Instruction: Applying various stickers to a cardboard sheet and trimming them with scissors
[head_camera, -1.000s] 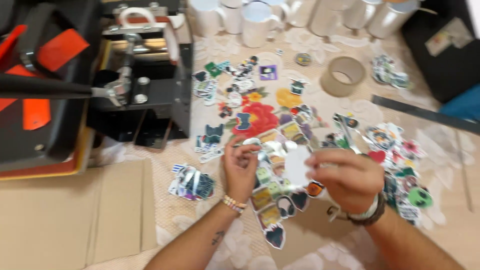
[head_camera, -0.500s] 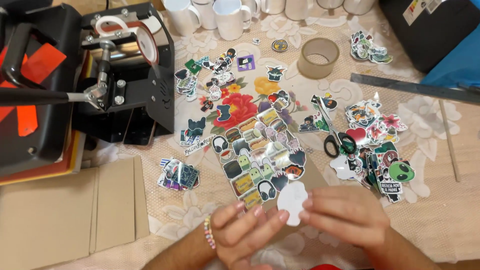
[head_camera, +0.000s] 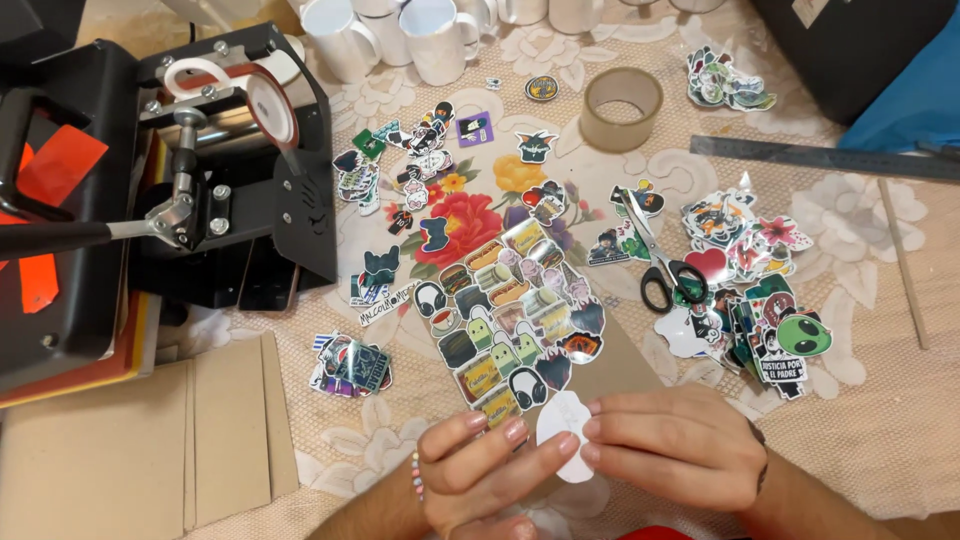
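Note:
Both hands meet at the bottom centre of the head view. My left hand (head_camera: 485, 470) and my right hand (head_camera: 675, 445) pinch a small white sticker cut-out (head_camera: 562, 428) between their fingertips, its blank side up. Just above it lies a cardboard sheet (head_camera: 610, 355) covered with several glossy stickers (head_camera: 505, 315) of headphones, ghosts and food. Black-handled scissors (head_camera: 660, 260) lie to the right of that sheet.
A black mug heat press (head_camera: 215, 200) stands at the left, cardboard pieces (head_camera: 140, 450) below it. White mugs (head_camera: 420, 35) and a tape roll (head_camera: 622, 108) sit at the back. A loose sticker pile (head_camera: 755, 290) and a metal ruler (head_camera: 825, 158) lie at the right.
My hands drew back from the sticker sheet toward my body, carrying the white cut-out. The view tilted so the table shifted upward in frame.

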